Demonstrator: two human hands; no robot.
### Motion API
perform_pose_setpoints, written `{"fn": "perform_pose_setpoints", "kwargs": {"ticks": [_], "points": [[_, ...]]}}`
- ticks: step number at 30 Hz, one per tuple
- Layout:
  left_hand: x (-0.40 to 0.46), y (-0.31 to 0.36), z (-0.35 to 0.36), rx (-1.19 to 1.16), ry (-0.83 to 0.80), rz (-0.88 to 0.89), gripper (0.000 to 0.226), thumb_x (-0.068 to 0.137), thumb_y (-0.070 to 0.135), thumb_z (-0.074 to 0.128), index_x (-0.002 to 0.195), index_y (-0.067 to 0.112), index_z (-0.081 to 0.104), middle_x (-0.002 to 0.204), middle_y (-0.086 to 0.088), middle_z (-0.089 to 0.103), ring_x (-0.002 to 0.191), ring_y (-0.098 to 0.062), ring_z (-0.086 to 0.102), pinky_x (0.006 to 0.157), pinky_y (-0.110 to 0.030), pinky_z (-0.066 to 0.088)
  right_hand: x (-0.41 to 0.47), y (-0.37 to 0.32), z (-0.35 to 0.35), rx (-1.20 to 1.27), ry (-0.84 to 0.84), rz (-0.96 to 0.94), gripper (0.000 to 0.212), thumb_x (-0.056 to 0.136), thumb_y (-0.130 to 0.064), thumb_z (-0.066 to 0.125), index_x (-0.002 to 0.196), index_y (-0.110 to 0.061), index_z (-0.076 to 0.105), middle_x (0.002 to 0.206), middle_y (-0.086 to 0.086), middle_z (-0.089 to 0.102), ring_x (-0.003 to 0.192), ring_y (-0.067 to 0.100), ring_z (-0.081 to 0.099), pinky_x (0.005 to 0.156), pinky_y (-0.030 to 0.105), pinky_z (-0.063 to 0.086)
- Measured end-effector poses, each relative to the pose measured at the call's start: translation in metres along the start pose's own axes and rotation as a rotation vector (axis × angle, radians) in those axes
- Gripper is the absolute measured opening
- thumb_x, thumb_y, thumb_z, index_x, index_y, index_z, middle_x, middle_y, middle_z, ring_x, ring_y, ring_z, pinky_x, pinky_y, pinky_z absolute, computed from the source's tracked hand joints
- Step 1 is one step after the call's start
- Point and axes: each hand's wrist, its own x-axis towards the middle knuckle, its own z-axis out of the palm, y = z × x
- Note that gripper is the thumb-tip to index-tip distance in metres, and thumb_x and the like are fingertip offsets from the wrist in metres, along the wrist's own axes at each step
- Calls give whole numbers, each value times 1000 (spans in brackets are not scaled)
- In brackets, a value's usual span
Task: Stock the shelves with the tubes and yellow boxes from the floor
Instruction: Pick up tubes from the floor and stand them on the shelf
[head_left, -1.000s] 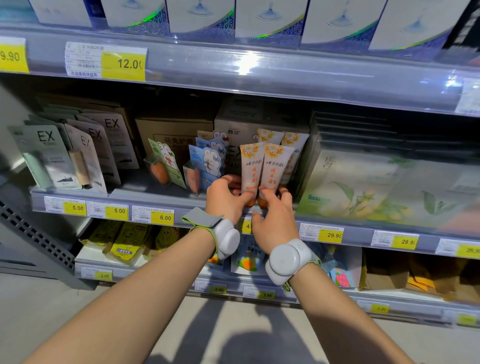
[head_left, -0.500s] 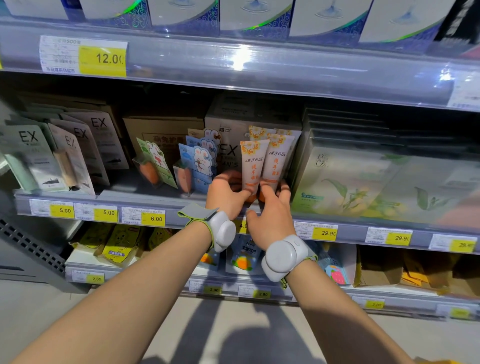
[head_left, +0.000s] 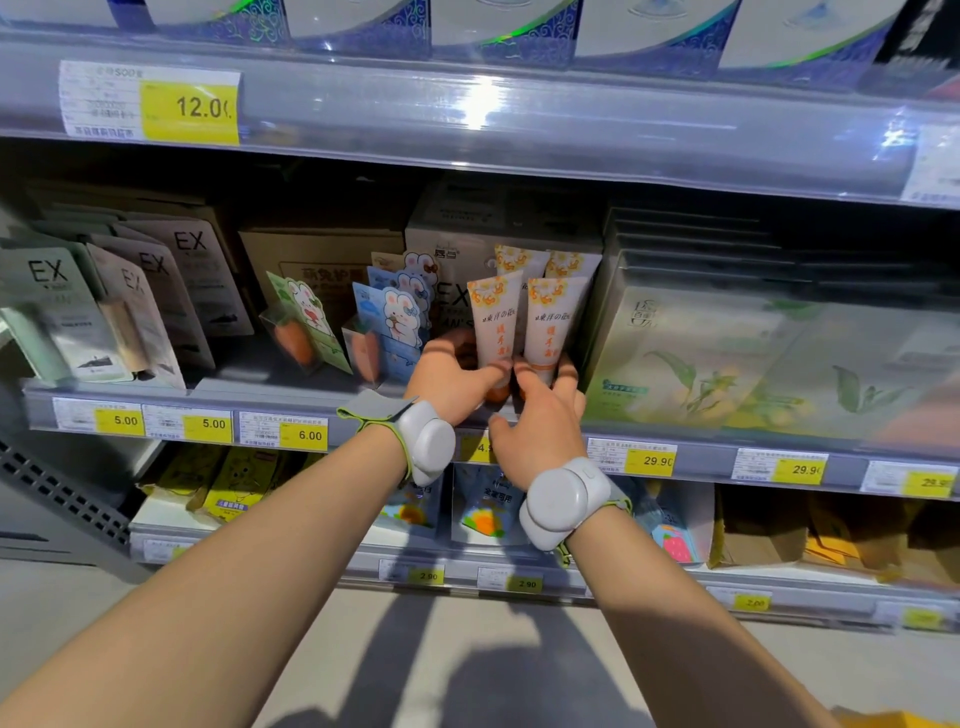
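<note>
On the middle shelf (head_left: 218, 387), cream tubes (head_left: 524, 322) with orange Chinese lettering stand upright in two rows. Left hand (head_left: 449, 382) and right hand (head_left: 543, 421) fingers curl around the front pair's bases. Left neighbours: rabbit-print cards (head_left: 395, 317), "EX" packs (head_left: 67, 306). Price tags (head_left: 306, 435) read 5.00, 6.00, 29.90.

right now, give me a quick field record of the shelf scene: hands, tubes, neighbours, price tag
left hand: left hand at the base of the front left tube, grip partly hidden
right hand: right hand at the base of the front right tube
tubes: upright, side by side, more behind
left neighbour: rabbit cards
right neighbour: green leaf boxes
tag below leaf boxes: 29.90 tag
</note>
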Motion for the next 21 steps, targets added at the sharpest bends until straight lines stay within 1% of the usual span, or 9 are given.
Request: {"fn": "perform_pose_setpoints", "kwargs": {"ticks": [2,4,6,9,12,15,16,19,21], "points": [[-1,0,-2,5,-20,20,49,74,27,74,119,11,62,112,-7,69,100,-19,66,91,-39,55,0,-1,3,-22,16,6,58,87,-20,57,140,-28,37,152,11,9,136,33,17,108,41,34],[-1,-2,-3,19,-17,20,51,75,28,75,122,12,61,115,-5,68,103,-17,64,92,-33,52,0,-2,4,-33,21,21,59,86,-20,57,140,-28,36,153,11,7,137,33,15,108,43,34],[0,-3,-3,18,-6,12,52,79,25,75,126,11,58,118,-1,64,106,-15,60,92,-28,48,1,-3,4,-38,18,39,61,86,-19,58,141,-28,34,154,13,4,139,34,13,110,43,33],[0,-4,0,18,12,5,55,79,26,76,128,12,56,122,-3,62,111,-17,59,98,-31,48,3,-4,5,-51,31,66,64,85,-22,59,142,-27,31,154,14,2,139,34,13,109,44,34],[0,-4,2,19,44,9,53,79,23,76,127,11,57,122,-6,62,110,-19,60,92,-27,47,4,-6,7,-75,48,86,60,85,-23,60,139,-26,33,153,15,3,139,34,14,108,45,35],[2,-4,5,-5,57,20,49,77,25,77,122,12,62,114,-9,67,103,-22,65,91,-38,54,5,-6,9,-90,44,97,59,85,-25,61,137,-24,35,152,15,6,138,34,14,108,44,32],[2,-4,5,-6,63,28,47,77,24,77,120,13,63,111,-10,69,100,-22,66,90,-39,55,6,-6,9,-95,40,99,59,85,-25,62,137,-24,35,152,16,6,138,34,14,108,43,31],[4,-4,8,-2,100,34,44,78,23,76,119,12,63,109,-8,69,98,-19,65,84,-29,54,8,-7,10,-95,38,113,60,83,-24,62,136,-22,35,150,17,10,137,35,15,108,43,29],[5,-4,11,-14,95,42,44,78,21,76,119,10,64,110,-9,69,99,-19,65,84,-28,53,9,-8,11,-89,46,126,61,80,-22,63,135,-22,36,149,16,14,138,35,15,108,43,29]]}}
